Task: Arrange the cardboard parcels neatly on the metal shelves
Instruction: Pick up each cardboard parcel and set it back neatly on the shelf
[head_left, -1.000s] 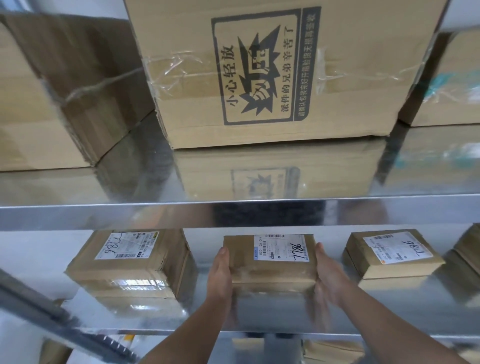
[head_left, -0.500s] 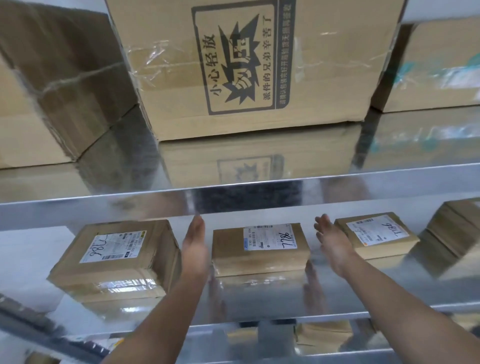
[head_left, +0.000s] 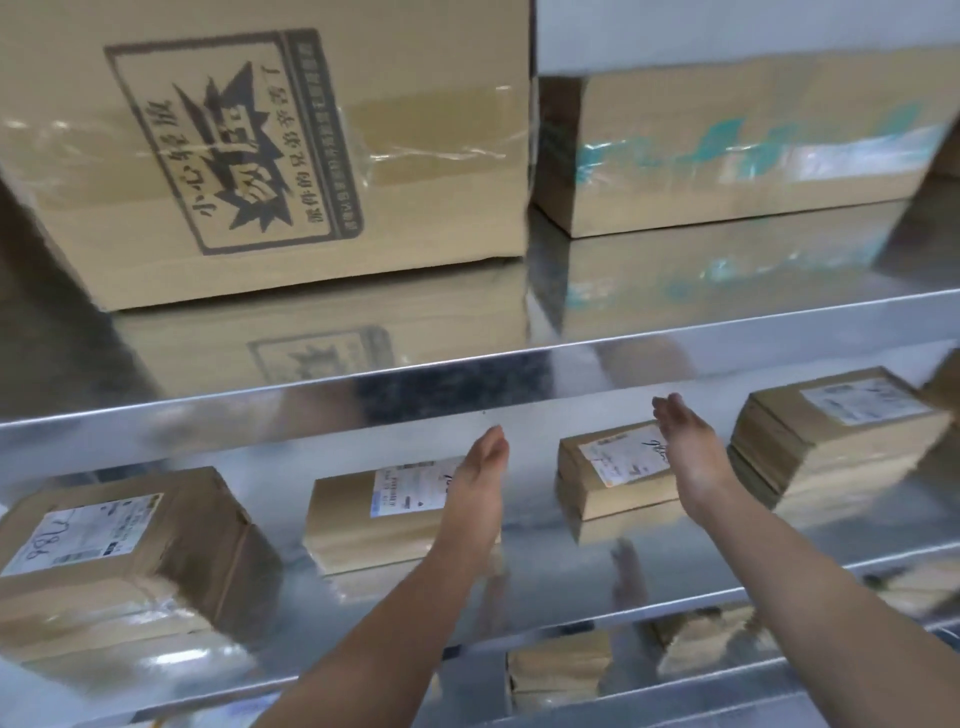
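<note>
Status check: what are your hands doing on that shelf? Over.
Left hand open, right hand open, both empty. Small parcel between them on shelf. Nothing in the way.

Bright, flat, diffuse light; I can't see its source. Lower shelf (head_left: 545, 577) mirrors the parcels (head_left: 363, 525); pale glare streaks the upper shelf lip (head_left: 260, 410) and the tape (head_left: 415, 150) on the big carton (head_left: 441, 218). Motion blur softens print and labels. Edges bow, wide-angle.

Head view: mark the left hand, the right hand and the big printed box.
left hand (head_left: 475, 484), head view, middle of hand.
right hand (head_left: 688, 449), head view, middle of hand.
big printed box (head_left: 441, 218), head view, front face.
</note>
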